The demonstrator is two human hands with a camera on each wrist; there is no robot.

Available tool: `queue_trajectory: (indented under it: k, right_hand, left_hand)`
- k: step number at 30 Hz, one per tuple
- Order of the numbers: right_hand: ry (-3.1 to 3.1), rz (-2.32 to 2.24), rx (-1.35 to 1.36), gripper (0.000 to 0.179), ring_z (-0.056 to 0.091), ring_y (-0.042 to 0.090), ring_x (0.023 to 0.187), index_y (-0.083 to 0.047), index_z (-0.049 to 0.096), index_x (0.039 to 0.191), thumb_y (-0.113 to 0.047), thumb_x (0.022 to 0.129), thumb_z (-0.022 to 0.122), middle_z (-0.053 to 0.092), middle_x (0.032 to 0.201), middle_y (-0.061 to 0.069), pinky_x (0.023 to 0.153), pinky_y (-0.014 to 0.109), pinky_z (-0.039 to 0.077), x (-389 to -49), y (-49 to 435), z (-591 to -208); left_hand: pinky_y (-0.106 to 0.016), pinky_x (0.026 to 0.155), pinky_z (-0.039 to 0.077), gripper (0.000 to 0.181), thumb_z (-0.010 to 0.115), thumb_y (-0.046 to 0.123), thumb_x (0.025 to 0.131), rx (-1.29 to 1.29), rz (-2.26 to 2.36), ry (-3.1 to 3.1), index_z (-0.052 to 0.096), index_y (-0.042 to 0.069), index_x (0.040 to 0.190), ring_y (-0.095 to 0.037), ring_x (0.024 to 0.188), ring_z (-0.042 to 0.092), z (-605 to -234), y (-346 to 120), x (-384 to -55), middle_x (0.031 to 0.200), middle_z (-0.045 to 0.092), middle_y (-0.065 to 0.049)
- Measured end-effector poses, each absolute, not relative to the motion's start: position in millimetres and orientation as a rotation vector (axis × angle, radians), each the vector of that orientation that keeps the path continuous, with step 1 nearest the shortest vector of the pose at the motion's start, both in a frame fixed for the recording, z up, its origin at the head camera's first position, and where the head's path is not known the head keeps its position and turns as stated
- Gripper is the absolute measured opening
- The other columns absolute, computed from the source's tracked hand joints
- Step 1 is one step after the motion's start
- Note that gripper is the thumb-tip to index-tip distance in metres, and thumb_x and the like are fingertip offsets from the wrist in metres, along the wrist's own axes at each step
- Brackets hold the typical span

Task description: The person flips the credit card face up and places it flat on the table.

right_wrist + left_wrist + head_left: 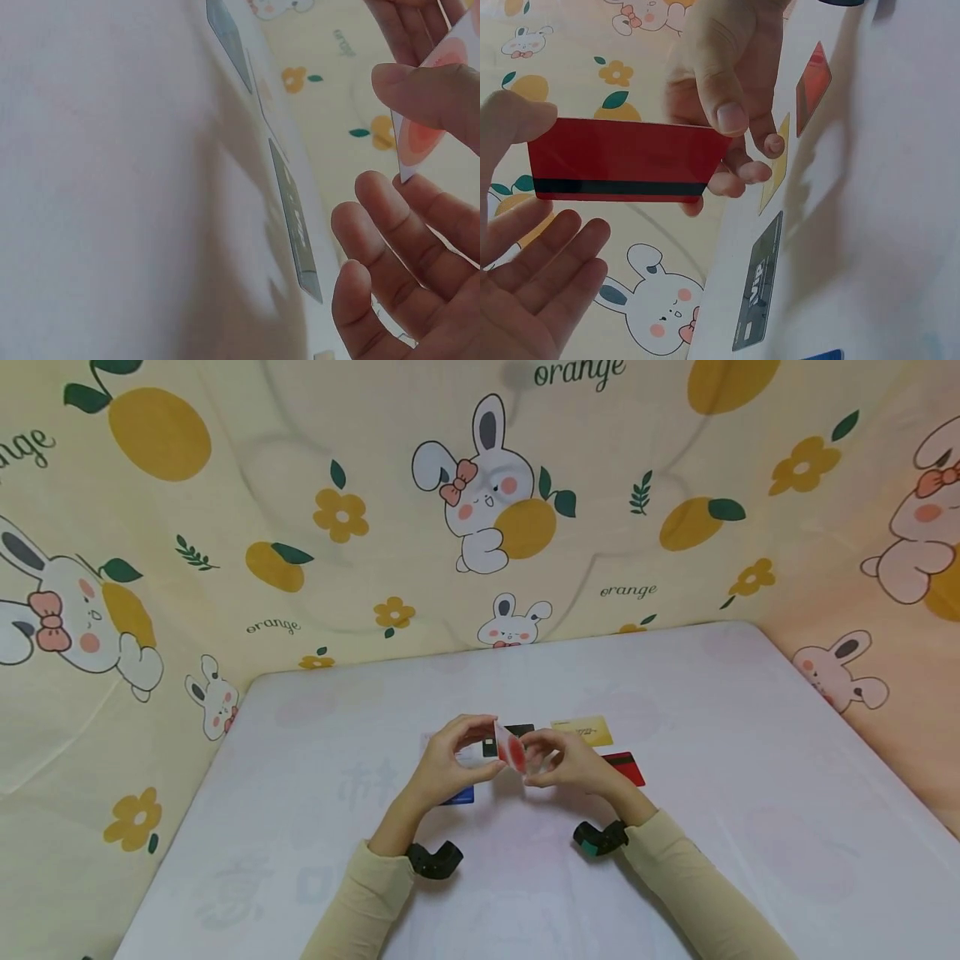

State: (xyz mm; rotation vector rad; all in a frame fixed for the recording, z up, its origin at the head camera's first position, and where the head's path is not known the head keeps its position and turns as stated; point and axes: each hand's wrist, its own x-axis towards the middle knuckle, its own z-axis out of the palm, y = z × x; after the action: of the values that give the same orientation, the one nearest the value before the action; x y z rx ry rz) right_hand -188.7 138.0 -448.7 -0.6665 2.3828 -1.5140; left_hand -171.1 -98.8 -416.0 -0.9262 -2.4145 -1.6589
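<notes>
A bank-style card (512,750) is held up above the table between both hands. One face is red with a black stripe, as the left wrist view shows on the card (626,154); the other face is pale with red-orange circles, seen in the right wrist view. My left hand (450,756) pinches one end between thumb and index finger, its other fingers extended. At the opposite end, my right hand (570,764) grips the card with thumb and index finger, the remaining fingers loosely spread. Beyond the hands lies a dark card marked VIP (761,281).
Flat on the white table (712,718) lie a gold card (583,731), a red card (624,768) partly behind the right hand, and a blue card (461,796) by the left wrist. A pale card (266,105) lies between blue and dark ones. A printed curtain (420,652) backs the table.
</notes>
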Motion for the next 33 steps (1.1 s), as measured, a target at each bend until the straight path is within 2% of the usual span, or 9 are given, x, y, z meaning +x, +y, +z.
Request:
queue_trajectory:
  k: [10,16,21,27,33]
  right_hand:
    - [2.449,-1.506,-0.673,0.053,0.059,0.022,0.085,0.000,0.061,0.119,-0.013,0.072,0.083,0.066,0.098,0.018,0.069,0.021,0.049,-189,142,-446]
    - [2.490,-1.470,-0.655,0.052,0.059,0.021,0.084,-0.002,0.062,0.118,-0.013,0.073,0.083,0.066,0.096,0.016,0.070,0.022,0.051,-190,146,-446]
    - [2.502,-1.445,-0.641,0.053,0.057,0.020,0.084,-0.001,0.061,0.120,-0.014,0.074,0.082,0.066,0.097,0.016,0.069,0.020,0.051,-191,147,-445]
    - [2.527,-1.425,-0.649,0.053,0.059,0.021,0.085,-0.001,0.060,0.121,-0.013,0.074,0.082,0.066,0.095,0.014,0.070,0.021,0.051,-192,149,-442]
    - [2.519,-1.448,-0.672,0.053,0.059,0.022,0.083,0.002,0.059,0.121,-0.011,0.074,0.081,0.066,0.095,0.018,0.070,0.020,0.051,-194,151,-442]
  left_hand:
    - [-0.044,0.098,0.050,0.059,0.079,0.008,0.077,-0.919,-1.592,-2.466,0.054,-0.002,0.129,-0.030,0.111,0.064,-418,-102,-173,0.121,0.063,-0.016]
    - [-0.042,0.098,0.051,0.060,0.078,0.009,0.078,-0.902,-1.542,-2.508,0.053,0.002,0.132,-0.029,0.110,0.064,-419,-104,-174,0.121,0.063,-0.016]
    - [-0.042,0.095,0.053,0.059,0.077,0.008,0.078,-0.890,-1.529,-2.537,0.053,0.000,0.131,-0.029,0.109,0.064,-420,-105,-174,0.121,0.062,-0.016]
    - [-0.039,0.088,0.056,0.058,0.077,0.007,0.078,-0.887,-1.499,-2.564,0.054,-0.001,0.130,-0.027,0.096,0.066,-422,-107,-177,0.110,0.063,-0.017]
    - [-0.029,0.079,0.056,0.057,0.076,0.004,0.077,-0.890,-1.491,-2.582,0.054,-0.003,0.129,-0.023,0.082,0.062,-424,-108,-180,0.096,0.065,-0.016]
